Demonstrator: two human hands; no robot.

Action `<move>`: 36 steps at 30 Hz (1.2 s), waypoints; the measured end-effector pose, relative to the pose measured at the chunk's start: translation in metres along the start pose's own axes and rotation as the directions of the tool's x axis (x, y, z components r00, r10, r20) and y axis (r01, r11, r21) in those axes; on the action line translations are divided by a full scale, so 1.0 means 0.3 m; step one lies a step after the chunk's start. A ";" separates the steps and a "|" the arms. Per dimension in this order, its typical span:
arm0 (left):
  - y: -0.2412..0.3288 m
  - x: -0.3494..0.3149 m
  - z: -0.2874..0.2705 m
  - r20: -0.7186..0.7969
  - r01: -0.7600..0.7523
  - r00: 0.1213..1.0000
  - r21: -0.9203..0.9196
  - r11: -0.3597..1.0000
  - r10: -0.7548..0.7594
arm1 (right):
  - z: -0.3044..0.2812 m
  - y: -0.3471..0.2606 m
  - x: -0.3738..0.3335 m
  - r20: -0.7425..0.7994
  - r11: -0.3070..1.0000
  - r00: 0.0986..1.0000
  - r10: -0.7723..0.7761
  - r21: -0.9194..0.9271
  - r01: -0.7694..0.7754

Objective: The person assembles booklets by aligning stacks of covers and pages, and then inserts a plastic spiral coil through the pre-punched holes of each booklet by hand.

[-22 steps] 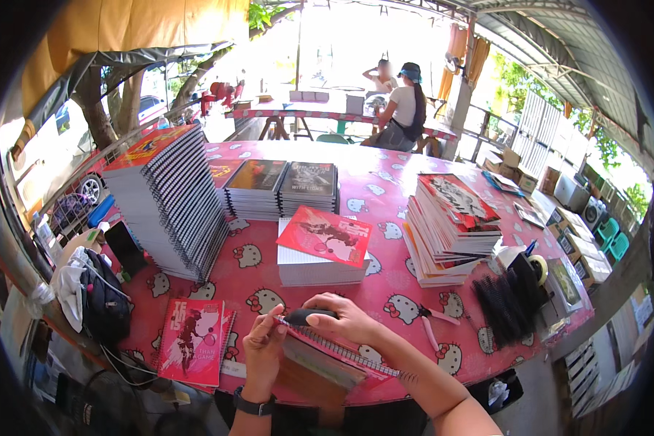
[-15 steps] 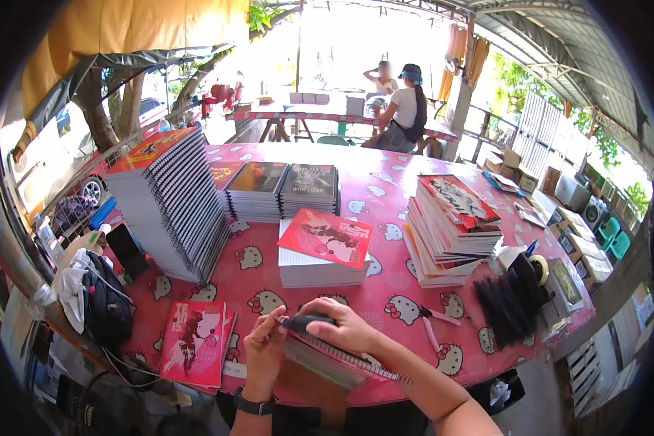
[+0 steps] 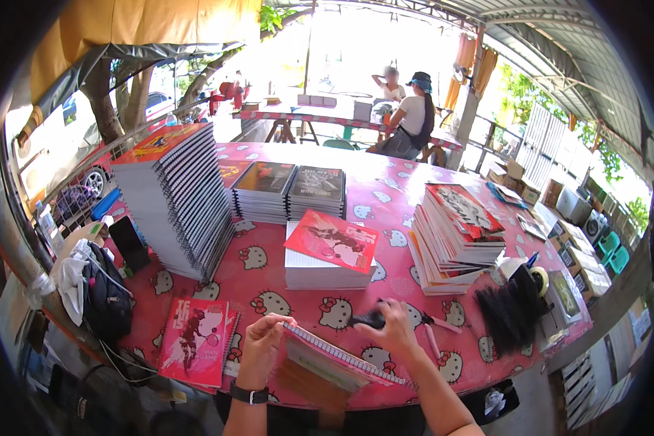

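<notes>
My left hand (image 3: 260, 347), with a dark watch on the wrist, pinches the upper corner of a notebook (image 3: 320, 363). The notebook stands tilted at the table's near edge, its coil-bound spine (image 3: 349, 350) facing up. Just right of it, my right hand (image 3: 398, 333) is closed on a small black object (image 3: 370, 318) held above the table; blur hides its exact kind. Pink-handled pliers (image 3: 432, 338) lie open right beside this hand. Spiral notebooks with red covers (image 3: 195, 341) lie left of my left hand.
Ahead stands a stack of white-paged books (image 3: 327, 270) under a red cover. A tall stack of spiral notebooks (image 3: 174, 207) rises at left, loose-leaf booklets (image 3: 454, 243) at right. Black binding coils (image 3: 512, 309) lie near the right edge. Two people sit at a far table.
My right hand has moved right, off the notebook's spine, carrying the black object with it. My left hand keeps hold of the notebook's corner. The view has shifted slightly.
</notes>
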State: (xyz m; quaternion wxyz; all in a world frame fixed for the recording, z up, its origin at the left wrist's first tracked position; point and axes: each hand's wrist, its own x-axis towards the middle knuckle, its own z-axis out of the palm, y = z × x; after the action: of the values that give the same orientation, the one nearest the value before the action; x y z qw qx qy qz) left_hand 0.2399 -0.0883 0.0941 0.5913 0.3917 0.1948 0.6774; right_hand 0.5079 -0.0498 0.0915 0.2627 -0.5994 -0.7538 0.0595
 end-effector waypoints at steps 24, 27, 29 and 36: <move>0.077 -0.055 0.330 0.265 -0.329 0.939 0.517 0.790 0.218 | -0.363 -0.405 -0.119 -0.205 0.814 0.931 -0.303 0.453 0.365; 0.062 -0.064 0.359 0.277 -0.397 0.917 0.563 0.725 0.287 | -0.373 -0.399 -0.123 -0.235 0.828 0.900 -0.367 0.358 0.432; 0.069 -0.072 0.360 0.290 -0.430 0.903 0.579 0.693 0.317 | -0.365 -0.414 -0.135 -0.205 0.847 0.917 -0.343 0.354 0.396; 0.113 -0.086 0.340 0.182 -0.313 0.948 0.684 0.659 0.262 | -0.343 -0.450 -0.120 -0.193 0.855 0.916 -0.350 0.334 0.397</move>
State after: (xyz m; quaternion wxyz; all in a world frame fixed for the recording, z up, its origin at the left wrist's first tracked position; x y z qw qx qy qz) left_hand 0.2953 -0.1410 0.1740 0.2884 0.6357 0.3540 0.6225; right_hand 0.4433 -0.1435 0.2224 0.4232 -0.3841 -0.8133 0.1090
